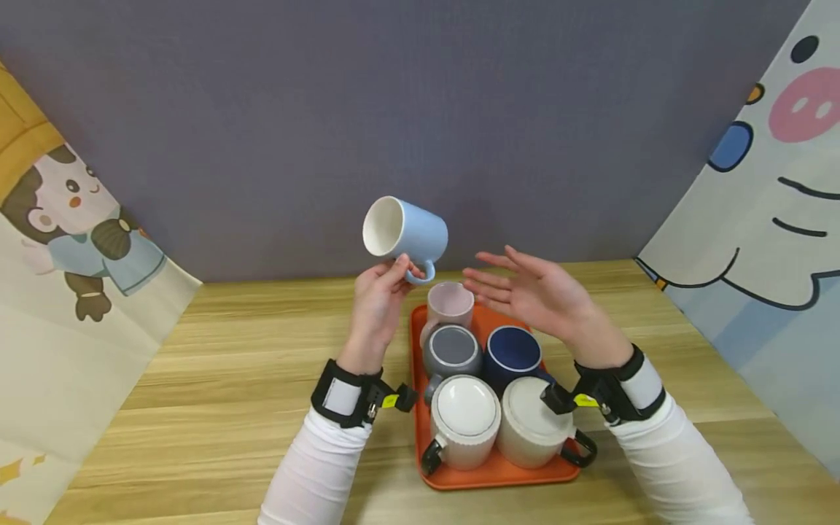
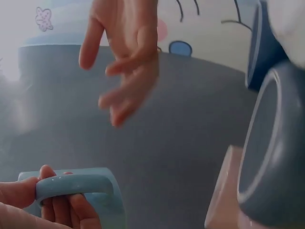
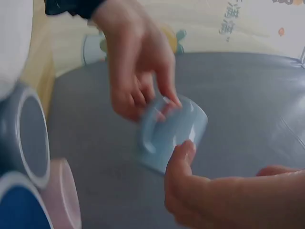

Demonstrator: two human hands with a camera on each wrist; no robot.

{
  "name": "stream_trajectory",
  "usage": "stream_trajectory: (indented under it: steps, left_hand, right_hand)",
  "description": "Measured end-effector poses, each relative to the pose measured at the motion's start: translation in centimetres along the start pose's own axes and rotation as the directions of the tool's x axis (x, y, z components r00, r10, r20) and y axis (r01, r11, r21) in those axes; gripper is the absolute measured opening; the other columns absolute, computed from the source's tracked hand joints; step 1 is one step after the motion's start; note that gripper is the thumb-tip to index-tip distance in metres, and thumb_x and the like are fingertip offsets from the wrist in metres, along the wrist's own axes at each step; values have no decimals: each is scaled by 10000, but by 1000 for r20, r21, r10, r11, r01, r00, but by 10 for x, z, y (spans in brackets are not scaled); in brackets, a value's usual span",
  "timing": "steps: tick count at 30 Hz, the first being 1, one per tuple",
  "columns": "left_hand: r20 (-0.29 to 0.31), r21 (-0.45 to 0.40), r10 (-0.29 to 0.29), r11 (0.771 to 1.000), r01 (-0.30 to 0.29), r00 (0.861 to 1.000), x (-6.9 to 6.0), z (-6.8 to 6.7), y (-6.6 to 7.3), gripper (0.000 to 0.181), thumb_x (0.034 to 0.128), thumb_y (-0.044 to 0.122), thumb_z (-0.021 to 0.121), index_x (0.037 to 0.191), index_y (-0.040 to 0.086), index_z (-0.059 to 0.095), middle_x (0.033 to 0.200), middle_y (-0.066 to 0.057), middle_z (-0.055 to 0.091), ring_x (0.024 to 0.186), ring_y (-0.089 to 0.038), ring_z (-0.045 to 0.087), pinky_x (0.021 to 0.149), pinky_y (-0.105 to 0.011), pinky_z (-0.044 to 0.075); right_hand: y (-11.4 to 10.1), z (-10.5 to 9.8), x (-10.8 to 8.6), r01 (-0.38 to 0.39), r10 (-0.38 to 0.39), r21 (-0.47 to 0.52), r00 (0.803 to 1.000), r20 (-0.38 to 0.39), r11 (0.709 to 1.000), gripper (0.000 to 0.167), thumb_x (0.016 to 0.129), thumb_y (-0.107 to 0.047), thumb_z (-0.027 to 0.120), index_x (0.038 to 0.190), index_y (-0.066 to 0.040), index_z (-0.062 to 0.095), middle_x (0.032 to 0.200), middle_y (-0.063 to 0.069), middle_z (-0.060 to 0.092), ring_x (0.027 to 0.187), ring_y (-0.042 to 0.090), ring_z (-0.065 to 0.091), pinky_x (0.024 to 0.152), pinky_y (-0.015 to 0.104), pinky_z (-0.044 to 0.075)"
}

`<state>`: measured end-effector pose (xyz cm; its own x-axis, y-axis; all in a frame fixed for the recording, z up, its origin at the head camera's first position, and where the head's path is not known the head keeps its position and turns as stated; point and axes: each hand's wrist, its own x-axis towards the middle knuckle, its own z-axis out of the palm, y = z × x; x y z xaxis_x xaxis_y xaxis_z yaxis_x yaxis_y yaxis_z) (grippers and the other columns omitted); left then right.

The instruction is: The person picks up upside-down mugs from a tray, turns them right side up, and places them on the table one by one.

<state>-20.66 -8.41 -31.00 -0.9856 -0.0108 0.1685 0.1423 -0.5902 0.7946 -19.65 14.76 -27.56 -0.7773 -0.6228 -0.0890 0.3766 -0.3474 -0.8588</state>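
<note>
My left hand (image 1: pixel 379 305) grasped the light-blue mug (image 1: pixel 420 232) by its handle, tilted, raised above the desk's (image 1: pixel 262 364) far edge. My right hand (image 1: pixel 538 293) was released, fingers extended, near the mug and over the orange tray's (image 1: pixel 499 478) far right corner. Two pale mugs (image 1: pixel 464 410) stood along the tray's near edge.

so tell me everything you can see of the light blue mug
The light blue mug has a smooth, glossy outside, white interior and one matching handle; it looks ceramic. The left hand grips it by the handle, in the air near the far end of the orange tray. It is tipped sideways, mouth to the left, handle underneath. The right hand is apart from it.
</note>
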Motion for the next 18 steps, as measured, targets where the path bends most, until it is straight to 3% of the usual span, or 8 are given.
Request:
stream_trajectory:
  steps: [3,6,11,15,18]
  left_hand:
    - [-45,50,39,998,-36,998,2,-8,1,324,949,10,520,665,89,653,646,-5,628,643,-114,616,693,-243,500]
    - [-99,106,66,993,-55,993,5,-17,2,296,931,17,559,656,80,649,639,-11,615,630,-120,610,675,-240,499]
    - [-174,191,87,980,-53,981,9,-35,3,307,910,21,598,611,80,636,621,-6,612,612,-119,610,650,-229,496]
    - [-212,232,94,972,-43,973,11,-48,5,325,901,11,606,584,83,626,608,3,610,598,-114,609,636,-220,487]
    - [-233,253,94,967,-33,968,13,-56,7,330,899,12,609,577,85,621,608,8,609,590,-107,609,633,-216,481]
  right_hand:
    - [-5,-11,-9,74,-74,-29,997,18,997,476,1037,-340,287,1431,-72,264,1378,88,469,1223,209,511,1055,313,392]
    - [-7,-20,-17,170,-171,-82,985,-6,982,397,1042,-300,300,1352,-69,392,1266,45,581,1160,186,564,979,279,449]
    - [-3,-30,-25,260,-310,-304,942,-128,916,325,1029,-294,378,1278,-103,462,1174,-10,642,1091,140,618,935,236,477]
    - [4,-40,-26,245,-417,-526,877,-238,815,290,1008,-323,435,1227,-137,476,1105,-55,652,1003,74,651,882,207,501]
    - [10,-50,-26,167,-499,-699,813,-301,695,417,1005,-354,428,1302,-62,439,1146,11,619,959,5,636,853,180,500]
